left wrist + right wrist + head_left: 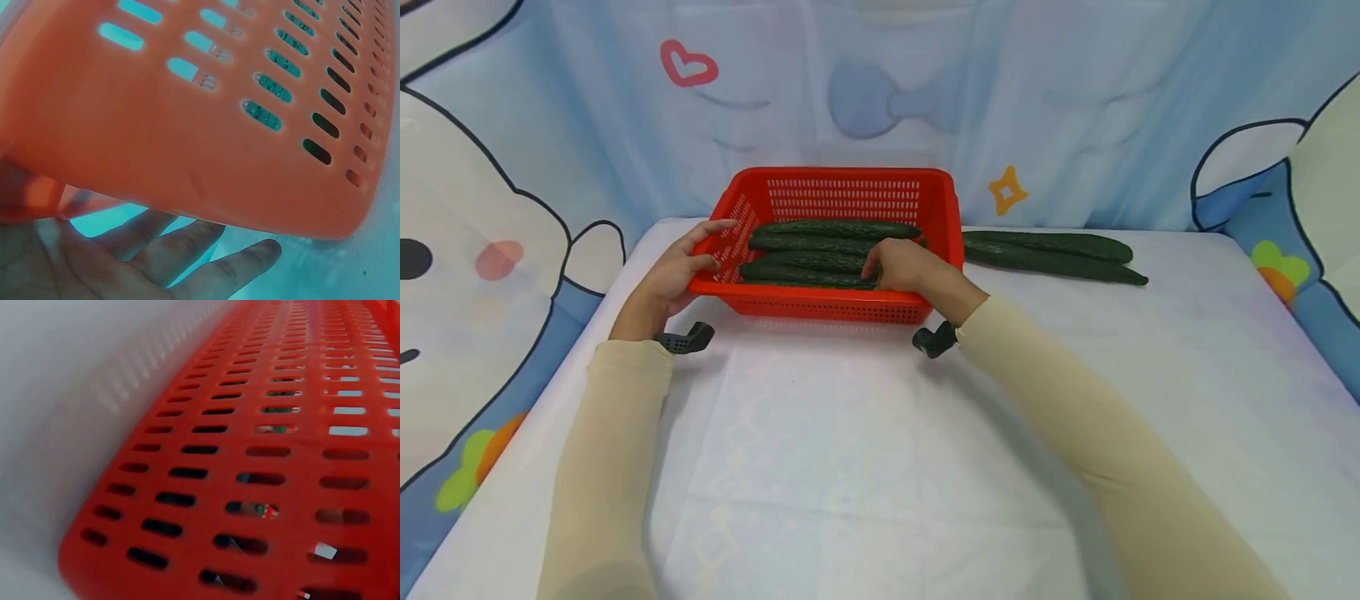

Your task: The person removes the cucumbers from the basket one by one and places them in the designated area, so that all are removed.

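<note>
A red plastic basket (pixel 820 302) with slotted walls stands toward the back of the table, with several dark green cucumbers (pixel 816 243) lying lengthwise inside. My left hand (pixel 670 271) holds the basket's left end at the rim; in the left wrist view, its fingers (pixel 219 269) show beside the slotted wall. My right hand (pixel 910 267) reaches over the front rim into the basket. Its fingers are bent down and grip a front cucumber (pixel 820 280) near its right end; the fingertips are partly hidden. The right wrist view shows mostly the basket wall (pixel 250 450).
More cucumbers (pixel 1052 250) lie on the white-covered table (pixel 850 467), just right of the basket. A blue patterned curtain (pixel 1075 108) hangs right behind the table. Each wrist wears a small black camera (pixel 688 339).
</note>
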Motion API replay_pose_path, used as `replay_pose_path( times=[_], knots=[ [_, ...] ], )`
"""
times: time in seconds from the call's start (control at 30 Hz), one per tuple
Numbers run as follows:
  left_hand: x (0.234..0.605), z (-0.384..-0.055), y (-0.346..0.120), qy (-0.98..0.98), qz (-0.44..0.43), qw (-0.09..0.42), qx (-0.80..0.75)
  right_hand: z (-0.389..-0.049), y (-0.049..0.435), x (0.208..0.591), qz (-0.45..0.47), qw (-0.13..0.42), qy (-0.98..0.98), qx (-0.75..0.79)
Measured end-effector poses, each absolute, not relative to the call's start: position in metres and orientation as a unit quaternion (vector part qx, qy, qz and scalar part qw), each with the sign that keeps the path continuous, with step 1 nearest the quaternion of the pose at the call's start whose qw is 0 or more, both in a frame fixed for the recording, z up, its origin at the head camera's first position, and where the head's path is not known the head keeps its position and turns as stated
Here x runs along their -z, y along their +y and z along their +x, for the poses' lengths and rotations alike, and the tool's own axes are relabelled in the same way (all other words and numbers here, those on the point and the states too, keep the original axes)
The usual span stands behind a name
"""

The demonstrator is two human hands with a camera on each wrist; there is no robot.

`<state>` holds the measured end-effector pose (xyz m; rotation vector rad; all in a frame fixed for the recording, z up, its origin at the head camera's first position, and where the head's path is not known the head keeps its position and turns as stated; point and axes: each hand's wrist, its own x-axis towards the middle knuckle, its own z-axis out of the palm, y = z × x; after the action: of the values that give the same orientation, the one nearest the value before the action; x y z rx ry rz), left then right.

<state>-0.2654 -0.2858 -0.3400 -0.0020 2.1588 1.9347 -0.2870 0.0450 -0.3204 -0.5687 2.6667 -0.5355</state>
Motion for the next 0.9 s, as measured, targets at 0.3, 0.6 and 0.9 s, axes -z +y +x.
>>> replay_pose_path(
  times=[0.3, 0.6, 0.9],
  knots=[
    [0.3442, -0.2644, -0.2867, 0.735, 0.003, 0.125, -0.666, -0.2894, 0.0434, 0.3256, -0.187, 0.202, 0.948, 0.160],
    [0.3437, -0.2655, -0.2841, 0.735, 0.002, 0.126, -0.666, -0.2870, 0.0457, 0.3236, -0.186, 0.210, 0.948, 0.152],
    [0.3404, -0.2643, -0.2834, 0.735, 0.006, 0.126, -0.666, -0.2865, 0.0459, 0.3197, -0.217, 0.190, 0.948, 0.137]
  ],
)
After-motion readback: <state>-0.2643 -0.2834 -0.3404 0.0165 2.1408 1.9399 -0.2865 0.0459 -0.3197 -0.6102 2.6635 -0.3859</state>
